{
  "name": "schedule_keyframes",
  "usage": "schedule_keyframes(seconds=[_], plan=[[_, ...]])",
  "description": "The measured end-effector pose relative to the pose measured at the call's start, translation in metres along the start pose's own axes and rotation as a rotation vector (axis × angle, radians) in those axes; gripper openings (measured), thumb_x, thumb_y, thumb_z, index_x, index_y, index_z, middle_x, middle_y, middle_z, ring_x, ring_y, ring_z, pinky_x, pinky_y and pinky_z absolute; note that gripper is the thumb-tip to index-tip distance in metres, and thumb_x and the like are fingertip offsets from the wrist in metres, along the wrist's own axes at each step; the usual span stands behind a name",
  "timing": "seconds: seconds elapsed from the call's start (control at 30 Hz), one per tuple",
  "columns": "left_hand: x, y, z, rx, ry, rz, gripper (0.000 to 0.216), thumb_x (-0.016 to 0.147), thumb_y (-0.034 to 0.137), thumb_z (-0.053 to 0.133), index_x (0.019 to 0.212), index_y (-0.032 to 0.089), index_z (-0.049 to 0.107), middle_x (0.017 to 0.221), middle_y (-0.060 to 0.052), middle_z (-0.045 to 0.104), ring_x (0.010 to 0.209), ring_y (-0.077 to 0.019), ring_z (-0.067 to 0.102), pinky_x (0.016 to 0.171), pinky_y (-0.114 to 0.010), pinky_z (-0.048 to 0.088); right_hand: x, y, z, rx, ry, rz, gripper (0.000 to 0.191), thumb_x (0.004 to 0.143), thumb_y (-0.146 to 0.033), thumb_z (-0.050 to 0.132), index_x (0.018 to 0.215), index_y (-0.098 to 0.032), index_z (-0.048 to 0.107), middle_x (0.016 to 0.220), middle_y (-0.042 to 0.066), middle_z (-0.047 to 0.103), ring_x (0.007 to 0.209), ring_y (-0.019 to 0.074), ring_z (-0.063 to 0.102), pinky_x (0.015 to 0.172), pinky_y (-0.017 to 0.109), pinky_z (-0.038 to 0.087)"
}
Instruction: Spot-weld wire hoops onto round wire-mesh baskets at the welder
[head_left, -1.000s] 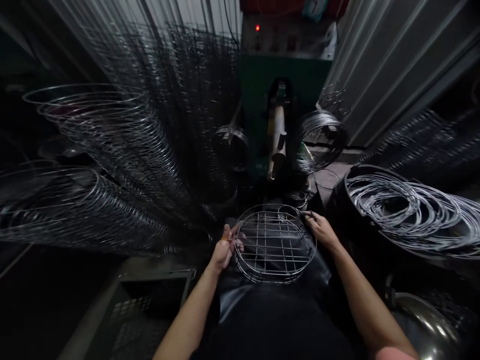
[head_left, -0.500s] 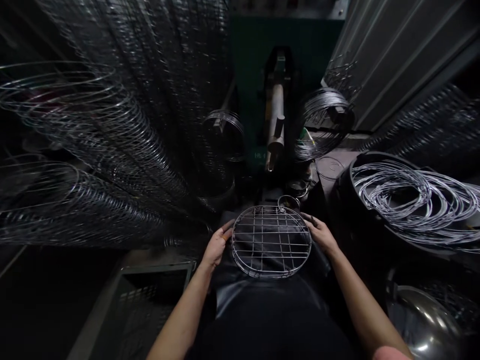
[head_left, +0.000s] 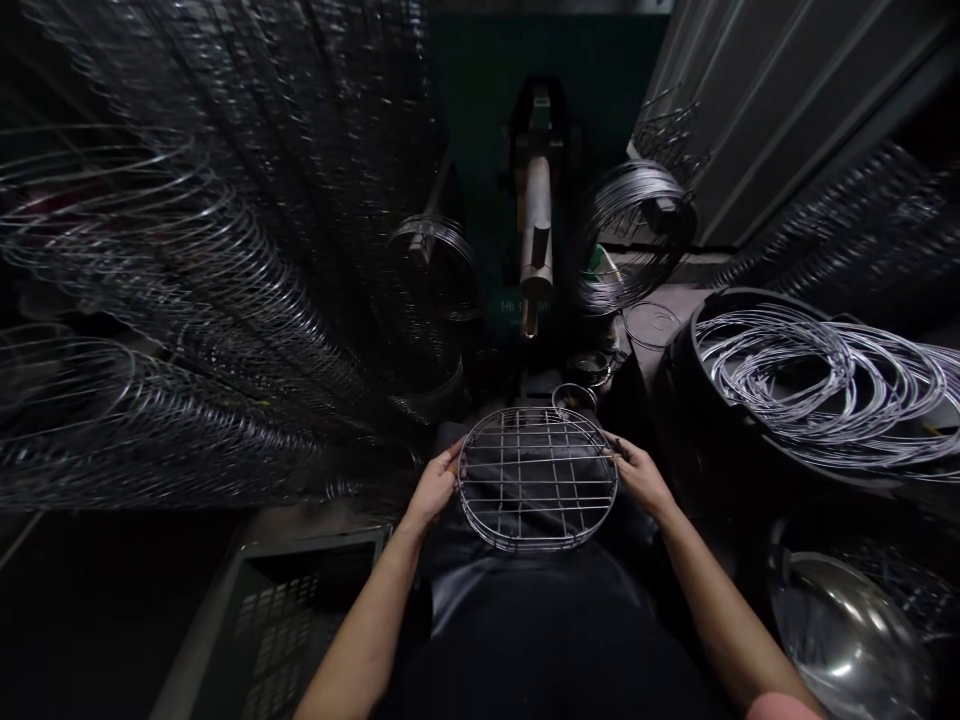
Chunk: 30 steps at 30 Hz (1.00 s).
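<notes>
**Steel wire rack held level in both hands, short of the machine's arm**

Dark, glossy apron (head_left: 540, 625) covers the person's lap, with a slatted crate (head_left: 319, 541) on the floor at the left and a shiny metal bowl (head_left: 855, 630) at the right. Above the apron is the wire rack (head_left: 538, 483), a rounded frame crossed by straight wires both ways. The left hand (head_left: 433, 495) pinches its left rim and the right hand (head_left: 643, 480) its right rim; whether it also rests on the lap I cannot tell.

As for progress, the rack seems largely formed: the rim closes all round and the crosswires span it. Several wires run close together along the near edge, so it may have a doubled rim or be more than one layer. Whether every joint is fixed is too small to judge, so any work left on it cannot be read.

Just beyond lies a small ring (head_left: 574, 387). To the right, a black tub (head_left: 679, 365) holds loose wire loops (head_left: 810, 380), apparently still unworked. To the left lean tall stacks of hoops (head_left: 225, 290). Farther off, a metal arm (head_left: 537, 220) juts from the green machine (head_left: 480, 100), apart from the rack.
</notes>
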<state>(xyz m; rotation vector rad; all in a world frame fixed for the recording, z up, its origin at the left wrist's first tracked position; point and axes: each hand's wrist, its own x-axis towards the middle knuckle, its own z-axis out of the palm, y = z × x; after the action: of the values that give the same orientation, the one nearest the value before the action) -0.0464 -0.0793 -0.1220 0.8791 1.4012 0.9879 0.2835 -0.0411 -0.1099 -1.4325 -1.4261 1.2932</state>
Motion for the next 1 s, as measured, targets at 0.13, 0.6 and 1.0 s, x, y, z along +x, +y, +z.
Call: schedule_keyframes(seconds=[0.13, 0.6, 1.0], plan=[[-0.003, 0.006, 0.0, -0.018, -0.001, 0.006, 0.064, 0.067, 0.051, 0.067, 0.119, 0.014, 0.061, 0.07, -0.002, 0.064, 0.067, -0.0153, 0.056, 0.064, -0.025, 0.045, 0.001, -0.002, 0.001, -0.03, 0.0, -0.031, 0.041, 0.078, -0.04, 0.059, 0.113, -0.021, 0.066, 0.113, 0.005, 0.066, 0.112, 0.0258, 0.056, 0.103, 0.042, 0.039], [-0.003, 0.001, -0.014, 0.169, -0.115, 0.066, 0.069, 0.07, 0.058, 0.062, 0.124, 0.015, 0.058, 0.118, -0.01, 0.064, 0.113, -0.0285, 0.054, 0.099, -0.04, 0.039, -0.004, 0.006, -0.006, -0.03, -0.064, 0.012, 0.046, 0.072, -0.042, 0.066, 0.113, -0.023, 0.066, 0.116, 0.004, 0.064, 0.116, 0.0272, 0.054, 0.106, 0.044, 0.035], [-0.023, 0.027, -0.049, 0.685, -0.463, 0.131, 0.077, 0.07, 0.052, 0.065, 0.137, 0.021, 0.042, 0.147, -0.008, 0.035, 0.136, -0.0292, 0.028, 0.114, -0.04, 0.02, -0.039, 0.01, 0.011, 0.173, 0.127, 0.183, 0.052, 0.069, -0.039, 0.071, 0.117, -0.02, 0.065, 0.092, 0.005, 0.07, 0.089, 0.0247, 0.063, 0.078, 0.036, 0.053]])
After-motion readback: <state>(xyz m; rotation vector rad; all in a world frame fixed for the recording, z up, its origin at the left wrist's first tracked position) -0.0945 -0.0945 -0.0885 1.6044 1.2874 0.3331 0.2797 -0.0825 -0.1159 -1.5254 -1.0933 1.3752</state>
